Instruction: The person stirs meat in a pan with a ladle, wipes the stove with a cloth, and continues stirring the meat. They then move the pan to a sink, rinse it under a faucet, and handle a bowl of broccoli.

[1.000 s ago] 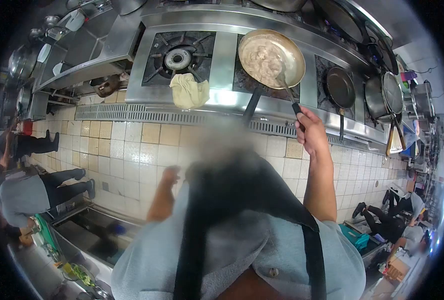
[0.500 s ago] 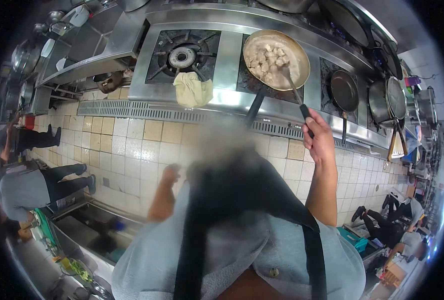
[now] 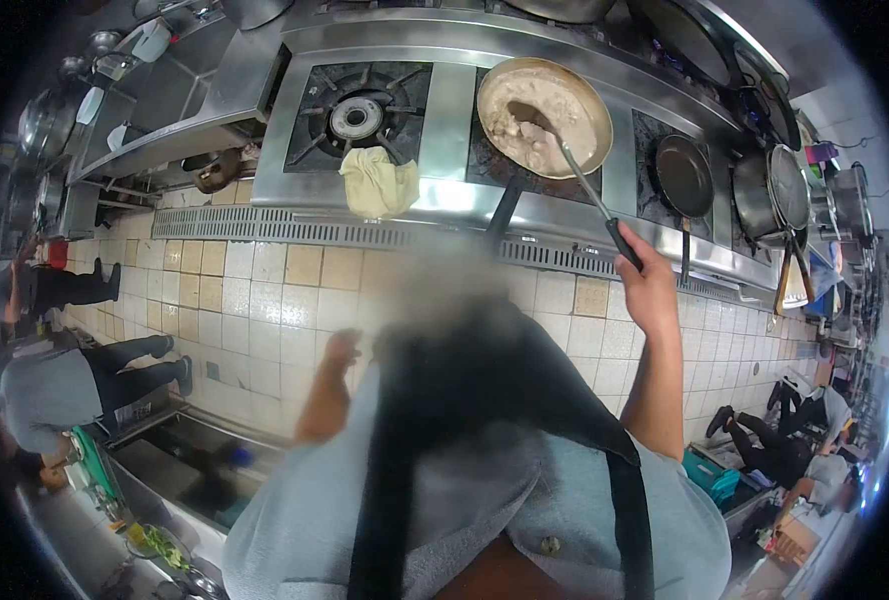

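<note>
My right hand [image 3: 650,285] is closed around the black handle of a metal spatula [image 3: 583,178]. Its blade dips into creamy sauce with pale chunks [image 3: 545,135] in a wide frying pan [image 3: 606,115]. The pan sits on a burner, and its dark handle points toward me. My left hand [image 3: 343,350] hangs low by my side, away from the stove. Its fingers look loosely apart with nothing visible in them, though they are somewhat blurred.
A folded yellowish cloth [image 3: 380,183] hangs over the stove's front edge by a bare burner [image 3: 356,118]. On the right are a small black frying pan [image 3: 685,175] and a steel pot [image 3: 757,195]. Other people [image 3: 50,400] stand behind me on both sides.
The spatula blade has moved left and up through the pan, and the chunks have shifted within the sauce. My right hand has moved slightly right and down. My left hand looks unchanged.
</note>
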`<state>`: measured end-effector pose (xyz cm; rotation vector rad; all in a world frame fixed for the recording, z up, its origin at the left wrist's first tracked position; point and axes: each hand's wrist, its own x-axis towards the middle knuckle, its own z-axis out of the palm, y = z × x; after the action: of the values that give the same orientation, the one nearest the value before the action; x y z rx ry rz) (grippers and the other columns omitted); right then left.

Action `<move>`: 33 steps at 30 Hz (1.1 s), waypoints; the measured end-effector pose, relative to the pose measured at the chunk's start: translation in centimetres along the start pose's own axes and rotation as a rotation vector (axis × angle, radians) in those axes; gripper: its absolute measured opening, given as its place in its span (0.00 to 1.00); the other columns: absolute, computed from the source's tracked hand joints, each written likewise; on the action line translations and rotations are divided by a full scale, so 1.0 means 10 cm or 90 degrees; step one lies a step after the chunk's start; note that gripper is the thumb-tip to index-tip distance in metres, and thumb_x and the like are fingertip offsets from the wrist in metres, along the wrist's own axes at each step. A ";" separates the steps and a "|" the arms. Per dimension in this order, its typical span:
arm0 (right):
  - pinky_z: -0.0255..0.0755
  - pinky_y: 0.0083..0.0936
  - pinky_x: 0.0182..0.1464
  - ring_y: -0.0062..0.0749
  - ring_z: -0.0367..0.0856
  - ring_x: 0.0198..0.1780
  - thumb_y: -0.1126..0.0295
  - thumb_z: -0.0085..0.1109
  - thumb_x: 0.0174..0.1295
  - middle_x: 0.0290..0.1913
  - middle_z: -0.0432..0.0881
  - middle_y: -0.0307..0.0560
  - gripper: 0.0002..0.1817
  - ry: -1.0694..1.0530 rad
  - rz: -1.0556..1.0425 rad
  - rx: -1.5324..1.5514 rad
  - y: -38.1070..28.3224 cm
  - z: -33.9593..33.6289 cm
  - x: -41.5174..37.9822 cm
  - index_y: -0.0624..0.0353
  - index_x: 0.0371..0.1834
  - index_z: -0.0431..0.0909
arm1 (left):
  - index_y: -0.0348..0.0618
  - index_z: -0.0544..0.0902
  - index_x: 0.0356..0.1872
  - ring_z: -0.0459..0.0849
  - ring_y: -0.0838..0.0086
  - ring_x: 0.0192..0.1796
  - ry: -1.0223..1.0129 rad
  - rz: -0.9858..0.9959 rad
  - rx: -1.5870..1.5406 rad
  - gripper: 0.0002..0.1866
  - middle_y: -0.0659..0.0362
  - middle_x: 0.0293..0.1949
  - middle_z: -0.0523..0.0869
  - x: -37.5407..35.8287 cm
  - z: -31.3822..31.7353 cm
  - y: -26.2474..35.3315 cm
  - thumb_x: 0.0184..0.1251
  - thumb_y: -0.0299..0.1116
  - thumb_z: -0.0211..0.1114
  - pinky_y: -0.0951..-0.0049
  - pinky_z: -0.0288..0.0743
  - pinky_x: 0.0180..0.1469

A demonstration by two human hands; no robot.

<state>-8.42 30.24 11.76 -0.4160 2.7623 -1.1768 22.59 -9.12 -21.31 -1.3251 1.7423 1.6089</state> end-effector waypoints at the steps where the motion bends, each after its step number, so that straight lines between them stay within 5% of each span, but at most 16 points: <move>1: 0.70 0.25 0.47 0.38 0.81 0.40 0.76 0.51 0.57 0.43 0.82 0.55 0.21 0.002 0.001 0.000 0.05 0.06 0.04 0.58 0.56 0.72 | 0.38 0.71 0.57 0.78 0.65 0.39 0.009 -0.034 -0.048 0.25 0.51 0.49 0.78 -0.07 0.02 0.12 0.61 0.39 0.59 0.67 0.73 0.37; 3: 0.65 0.21 0.55 0.36 0.77 0.52 0.76 0.52 0.57 0.51 0.78 0.56 0.22 -0.036 0.089 -0.090 0.10 0.15 0.14 0.59 0.58 0.71 | 0.38 0.71 0.57 0.78 0.65 0.39 0.018 -0.066 -0.093 0.25 0.51 0.49 0.78 -0.03 0.02 0.11 0.61 0.39 0.59 0.68 0.74 0.37; 5: 0.66 0.21 0.53 0.39 0.78 0.48 0.76 0.51 0.57 0.50 0.78 0.58 0.21 -0.021 0.113 -0.135 0.08 0.19 0.19 0.59 0.57 0.72 | 0.38 0.70 0.58 0.78 0.64 0.39 0.005 0.018 -0.036 0.25 0.51 0.50 0.77 0.00 0.00 0.09 0.61 0.40 0.59 0.67 0.75 0.40; 8: 0.70 0.30 0.48 0.50 0.80 0.44 0.74 0.52 0.56 0.42 0.80 0.61 0.21 0.074 0.093 -0.120 0.06 0.18 0.21 0.54 0.55 0.74 | 0.38 0.70 0.58 0.78 0.64 0.40 0.009 -0.045 -0.080 0.25 0.51 0.51 0.77 -0.08 -0.03 0.16 0.61 0.40 0.59 0.66 0.75 0.44; 12: 0.68 0.23 0.49 0.34 0.80 0.44 0.75 0.53 0.57 0.44 0.81 0.55 0.20 0.071 0.071 0.027 0.01 -0.02 0.09 0.56 0.55 0.74 | 0.39 0.71 0.57 0.79 0.63 0.42 0.023 0.018 0.026 0.24 0.51 0.50 0.78 -0.10 -0.08 -0.03 0.62 0.40 0.58 0.63 0.75 0.43; 15: 0.66 0.20 0.52 0.27 0.77 0.47 0.76 0.53 0.57 0.47 0.81 0.51 0.20 0.040 0.070 0.155 -0.10 -0.12 -0.01 0.59 0.55 0.74 | 0.41 0.77 0.49 0.80 0.59 0.42 0.034 -0.067 -0.027 0.17 0.51 0.43 0.81 -0.16 -0.09 -0.12 0.61 0.38 0.57 0.60 0.74 0.43; 17: 0.66 0.20 0.52 0.28 0.76 0.46 0.77 0.53 0.57 0.46 0.81 0.51 0.19 -0.039 0.133 0.078 -0.14 -0.14 -0.03 0.60 0.54 0.75 | 0.41 0.78 0.39 0.80 0.55 0.43 0.001 0.010 0.199 0.12 0.49 0.37 0.82 -0.16 -0.11 -0.20 0.59 0.37 0.56 0.59 0.74 0.43; 18: 0.67 0.22 0.51 0.32 0.79 0.46 0.76 0.53 0.57 0.46 0.81 0.54 0.19 -0.022 0.052 0.050 -0.06 -0.06 -0.01 0.57 0.54 0.75 | 0.40 0.76 0.32 0.79 0.53 0.42 0.028 0.052 0.175 0.10 0.48 0.36 0.80 -0.16 -0.08 -0.24 0.56 0.37 0.55 0.61 0.74 0.43; 23: 0.69 0.26 0.49 0.44 0.80 0.47 0.73 0.53 0.56 0.47 0.79 0.58 0.19 0.027 0.099 -0.082 0.16 0.16 0.08 0.50 0.54 0.76 | 0.41 0.78 0.43 0.80 0.57 0.37 0.000 0.043 0.097 0.14 0.52 0.39 0.81 0.16 -0.13 -0.35 0.60 0.38 0.56 0.59 0.73 0.38; 27: 0.69 0.24 0.49 0.40 0.80 0.45 0.74 0.53 0.57 0.46 0.80 0.58 0.19 0.079 0.064 -0.088 0.11 0.08 0.08 0.53 0.54 0.76 | 0.42 0.74 0.55 0.79 0.67 0.35 0.001 0.132 0.096 0.22 0.58 0.42 0.80 0.36 -0.14 -0.28 0.61 0.40 0.58 0.65 0.71 0.32; 29: 0.69 0.23 0.48 0.37 0.80 0.45 0.74 0.52 0.58 0.45 0.80 0.58 0.19 0.091 0.044 -0.044 0.09 -0.01 0.09 0.53 0.54 0.76 | 0.43 0.73 0.55 0.79 0.69 0.33 0.002 0.101 0.066 0.23 0.58 0.41 0.80 0.40 -0.13 -0.26 0.59 0.40 0.59 0.69 0.70 0.31; 31: 0.65 0.19 0.53 0.25 0.76 0.48 0.76 0.52 0.58 0.48 0.80 0.51 0.20 0.102 0.045 0.033 0.06 -0.07 0.10 0.60 0.56 0.73 | 0.43 0.73 0.55 0.78 0.69 0.32 -0.013 0.132 0.061 0.23 0.59 0.41 0.80 0.51 -0.14 -0.37 0.59 0.41 0.60 0.68 0.70 0.31; 33: 0.65 0.20 0.54 0.27 0.76 0.49 0.76 0.52 0.59 0.50 0.80 0.51 0.20 0.097 0.059 0.063 0.12 -0.02 0.15 0.60 0.56 0.73 | 0.42 0.73 0.55 0.78 0.68 0.32 -0.016 0.119 0.065 0.24 0.58 0.42 0.80 0.55 -0.13 -0.51 0.59 0.41 0.59 0.68 0.69 0.30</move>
<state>-10.14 30.74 10.99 -0.1929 2.7982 -1.3672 24.79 -11.65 -28.18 -1.1191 1.9542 1.6019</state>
